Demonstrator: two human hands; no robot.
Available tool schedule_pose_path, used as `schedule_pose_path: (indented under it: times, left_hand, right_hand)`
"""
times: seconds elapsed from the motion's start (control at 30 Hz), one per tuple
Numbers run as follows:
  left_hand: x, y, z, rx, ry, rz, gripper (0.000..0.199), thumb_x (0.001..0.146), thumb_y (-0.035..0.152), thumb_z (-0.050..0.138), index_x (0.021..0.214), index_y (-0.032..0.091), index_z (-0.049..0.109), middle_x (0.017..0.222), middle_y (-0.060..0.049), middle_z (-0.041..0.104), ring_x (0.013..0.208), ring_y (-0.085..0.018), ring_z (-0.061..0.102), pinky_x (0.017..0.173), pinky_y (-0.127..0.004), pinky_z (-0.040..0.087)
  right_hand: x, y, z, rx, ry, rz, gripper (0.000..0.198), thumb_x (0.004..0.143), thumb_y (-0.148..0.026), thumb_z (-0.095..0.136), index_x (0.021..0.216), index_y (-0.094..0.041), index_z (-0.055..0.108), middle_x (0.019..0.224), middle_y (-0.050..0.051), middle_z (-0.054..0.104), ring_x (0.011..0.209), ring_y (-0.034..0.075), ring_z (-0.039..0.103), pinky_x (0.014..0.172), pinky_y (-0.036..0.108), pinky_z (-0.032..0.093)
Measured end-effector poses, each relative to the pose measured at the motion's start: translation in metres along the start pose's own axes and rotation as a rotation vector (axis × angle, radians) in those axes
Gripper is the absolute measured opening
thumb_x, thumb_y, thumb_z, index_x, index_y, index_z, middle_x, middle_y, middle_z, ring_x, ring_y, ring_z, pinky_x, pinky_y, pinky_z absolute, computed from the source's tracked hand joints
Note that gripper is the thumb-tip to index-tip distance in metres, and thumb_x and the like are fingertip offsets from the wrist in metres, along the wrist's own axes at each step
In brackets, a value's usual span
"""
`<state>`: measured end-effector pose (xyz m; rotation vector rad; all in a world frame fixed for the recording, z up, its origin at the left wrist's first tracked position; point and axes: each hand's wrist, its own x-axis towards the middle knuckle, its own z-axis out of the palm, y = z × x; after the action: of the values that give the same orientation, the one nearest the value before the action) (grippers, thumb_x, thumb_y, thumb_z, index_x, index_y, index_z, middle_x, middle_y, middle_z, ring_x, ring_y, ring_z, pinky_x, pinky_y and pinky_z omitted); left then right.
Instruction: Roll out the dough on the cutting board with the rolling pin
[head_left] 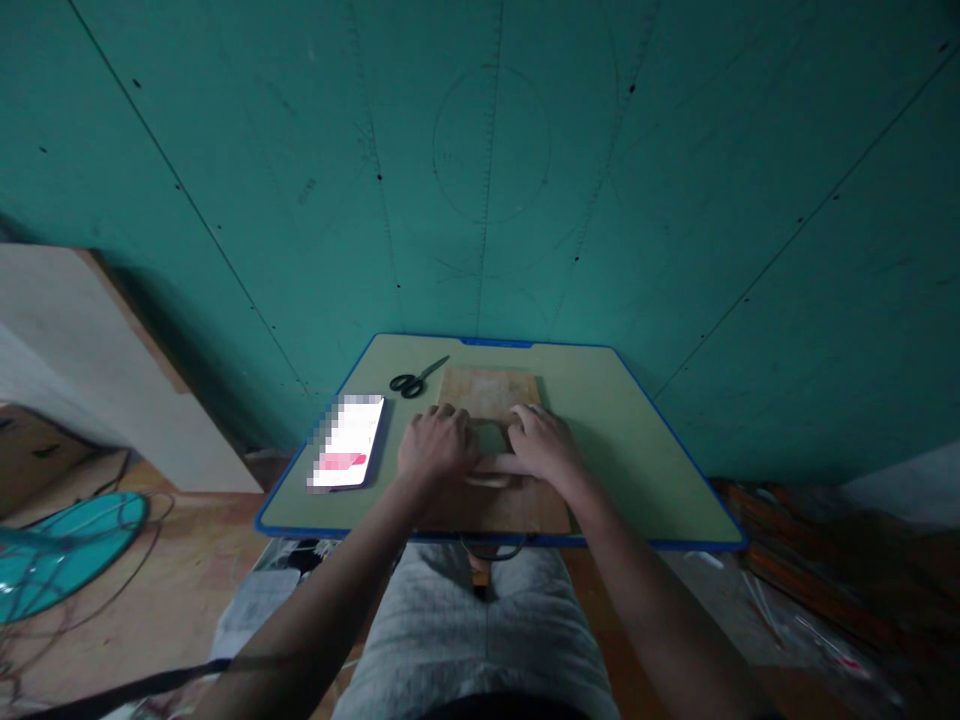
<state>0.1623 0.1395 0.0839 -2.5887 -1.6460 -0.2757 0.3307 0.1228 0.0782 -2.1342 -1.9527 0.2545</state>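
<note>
Fingers (454, 416) of the left hand (437, 442) are curled, knuckles up, over the left side of a pale piece (490, 438). Facing them, the fingers of the right hand (544, 442) are bent inward over its other side, and its thumb seems to reach across the gap. Both look about half closed; from where I sit at my remote screen, I cannot tell whether they pinch the piece or only press on it, nor what it is made of.

The piece lies between the two sets of fingers, much of it covered by them. Directly under it is a wooden board (487, 386), which runs on beyond the fingertips and back toward the wearer.

I judge the step to be shaping or folding the piece on the board. To my mind, the next move calls for even pressure from both sides, with the fingertips kept level so the piece doesn't skew.

Further out, beyond the left fingers and to their left, I see black-handled scissors (411, 384); nearer the left wrist lies a lit phone (351, 442), apart from it. All this sits on a blue-edged table (641, 455), bare to the right of the right hand. Past the fingertips and the table rises a green wall (525, 280) with drawn lines.
</note>
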Motion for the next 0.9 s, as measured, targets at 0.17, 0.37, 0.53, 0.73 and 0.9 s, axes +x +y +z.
schedule_pose_path:
  times: [0.17,0.37,0.53,0.73,0.9]
  left_hand:
    - [0.015,-0.002,0.0,0.006,-0.018,-0.024,0.034,0.091,0.035,0.039,0.097,0.016,0.066,0.099,-0.012,0.067,0.093,-0.027,0.064,0.075,-0.037,0.049]
    - [0.034,-0.005,0.001,-0.029,0.018,-0.058,0.036,0.09,0.03,0.036,0.098,0.015,0.068,0.099,-0.014,0.068,0.092,-0.027,0.066,0.075,-0.036,0.051]
    - [0.051,-0.007,0.008,-0.015,-0.055,-0.108,0.038,0.09,0.029,0.035,0.103,0.013,0.067,0.101,-0.015,0.068,0.092,-0.026,0.067,0.076,-0.034,0.052]
    - [0.064,-0.008,0.01,0.004,-0.074,-0.09,0.038,0.092,0.026,0.033,0.103,0.012,0.066,0.099,-0.017,0.068,0.093,-0.026,0.067,0.077,-0.035,0.052]
    - [0.055,-0.009,0.008,0.047,-0.121,-0.002,0.036,0.092,0.03,0.039,0.112,0.01,0.061,0.108,-0.019,0.064,0.102,-0.027,0.061,0.084,-0.036,0.048]
  right_hand:
    - [0.012,0.001,-0.002,-0.064,0.047,0.037,0.032,0.091,-0.027,0.037,0.111,-0.021,0.061,0.118,0.008,0.064,0.106,0.021,0.058,0.087,0.033,0.04]
    - [0.026,0.0,-0.006,-0.169,0.157,0.021,0.031,0.092,-0.025,0.036,0.104,-0.019,0.063,0.109,0.011,0.066,0.101,0.023,0.059,0.085,0.036,0.039]
    - [0.044,0.002,-0.003,-0.192,0.175,0.011,0.031,0.092,-0.023,0.035,0.099,-0.018,0.065,0.108,0.01,0.067,0.102,0.022,0.057,0.084,0.034,0.039]
    - [0.06,0.004,0.001,-0.203,0.124,0.03,0.033,0.092,-0.023,0.034,0.101,-0.019,0.065,0.11,0.011,0.066,0.101,0.022,0.058,0.084,0.035,0.039]
    - [0.048,0.004,0.001,-0.171,0.151,-0.017,0.028,0.091,-0.023,0.038,0.106,-0.02,0.062,0.113,0.01,0.061,0.107,0.022,0.053,0.088,0.033,0.038]
